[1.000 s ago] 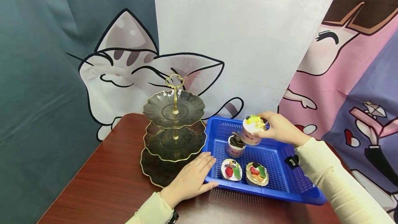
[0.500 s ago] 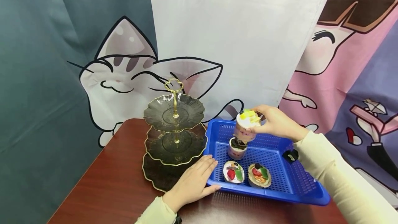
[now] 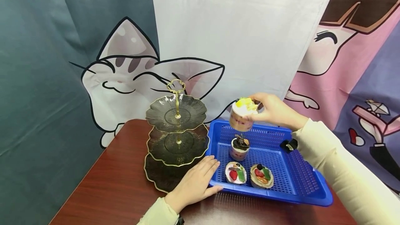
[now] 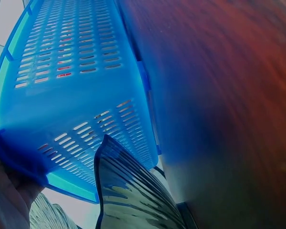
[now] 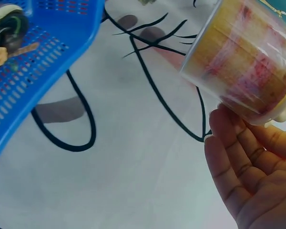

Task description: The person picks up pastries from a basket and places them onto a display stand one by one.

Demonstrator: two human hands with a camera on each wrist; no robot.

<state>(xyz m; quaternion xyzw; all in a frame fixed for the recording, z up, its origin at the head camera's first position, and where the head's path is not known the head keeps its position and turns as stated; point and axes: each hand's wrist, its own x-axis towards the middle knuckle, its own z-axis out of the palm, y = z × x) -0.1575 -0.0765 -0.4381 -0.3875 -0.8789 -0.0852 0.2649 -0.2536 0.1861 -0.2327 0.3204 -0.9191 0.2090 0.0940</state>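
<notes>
My right hand (image 3: 271,109) grips a clear cup of layered cake (image 3: 240,120) with yellow fruit on white cream, held above the back of the blue basket (image 3: 290,186). In the right wrist view the cake cup (image 5: 248,62) shows its pink and yellow layers, with fingertips against its top end. My left hand (image 3: 195,180) lies with straight fingers on the basket's front left corner. Below the raised cup a dark-topped dessert cup (image 3: 239,148) stands in the basket. Two fruit-topped cakes sit near the front wall: a left fruit cake (image 3: 235,173) and a right fruit cake (image 3: 261,176).
Left of the basket stands a three-tier dark cake stand (image 3: 178,145) with gold rims and a gold handle (image 3: 176,86). Its lower tiers come close to the basket and left hand. A cartoon-printed cloth (image 3: 250,27) hangs behind the reddish-brown table (image 3: 103,183).
My right hand has lifted the layered cake cup higher and moved it left, away from the dark-topped cup. The left hand stays on the basket's corner.
</notes>
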